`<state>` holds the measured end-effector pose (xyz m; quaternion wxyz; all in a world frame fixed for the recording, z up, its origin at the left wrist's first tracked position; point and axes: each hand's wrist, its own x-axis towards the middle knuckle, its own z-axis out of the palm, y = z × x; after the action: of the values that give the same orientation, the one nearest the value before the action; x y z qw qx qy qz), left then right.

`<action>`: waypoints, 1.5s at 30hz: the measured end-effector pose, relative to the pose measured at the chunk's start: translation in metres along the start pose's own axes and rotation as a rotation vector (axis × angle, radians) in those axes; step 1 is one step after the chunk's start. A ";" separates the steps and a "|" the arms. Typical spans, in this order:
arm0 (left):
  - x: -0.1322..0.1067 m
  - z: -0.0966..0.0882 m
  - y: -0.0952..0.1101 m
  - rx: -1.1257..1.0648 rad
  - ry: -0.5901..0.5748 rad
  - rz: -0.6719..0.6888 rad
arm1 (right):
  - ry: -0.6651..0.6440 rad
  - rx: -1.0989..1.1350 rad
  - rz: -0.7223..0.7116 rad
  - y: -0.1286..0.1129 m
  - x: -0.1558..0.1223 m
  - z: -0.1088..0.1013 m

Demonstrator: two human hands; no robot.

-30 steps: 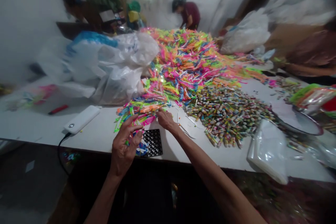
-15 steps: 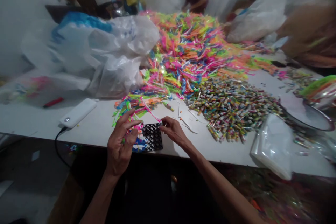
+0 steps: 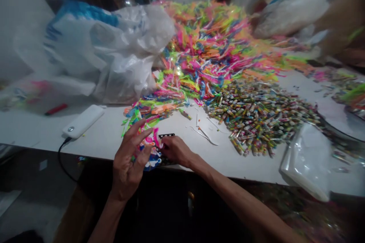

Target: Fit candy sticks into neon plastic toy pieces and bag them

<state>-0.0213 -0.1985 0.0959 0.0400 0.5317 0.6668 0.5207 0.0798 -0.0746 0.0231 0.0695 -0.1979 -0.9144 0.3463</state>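
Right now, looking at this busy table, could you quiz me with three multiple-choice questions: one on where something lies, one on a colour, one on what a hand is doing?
1. Where does the white power bank lie?
A. Left of the hands, near the table edge
B. On top of the bright strip pile
C. Inside the clear bag on the right

2. What colour is the grid tray by the hands?
A. White
B. Black
C. Yellow

3. What is the right hand doing?
A. Hanging off the table
B. Gripping the power bank
C. Resting on the grid tray, fingers curled

Answers: 1 A, it sits by the near edge with its cable dropping off; 2 B, its dark lattice shows beyond the knuckles; 3 C, it covers most of the tray, while the left hand holds coloured strips beside it.
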 end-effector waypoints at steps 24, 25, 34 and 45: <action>-0.023 -0.018 0.006 0.153 0.146 0.031 | -0.014 -0.706 0.097 0.027 0.072 -0.021; -0.022 -0.018 0.006 0.150 0.143 0.027 | -0.037 -0.709 0.084 0.025 0.075 -0.024; -0.023 -0.019 0.001 0.123 0.185 0.026 | -0.084 -0.726 0.052 0.031 0.049 -0.026; -0.021 -0.014 0.005 0.112 0.182 0.054 | 0.028 0.104 0.163 0.028 -0.002 -0.021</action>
<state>-0.0174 -0.2240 0.0953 -0.0644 0.5015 0.6812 0.5294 0.0961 -0.0442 0.0204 0.0643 -0.2725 -0.8750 0.3950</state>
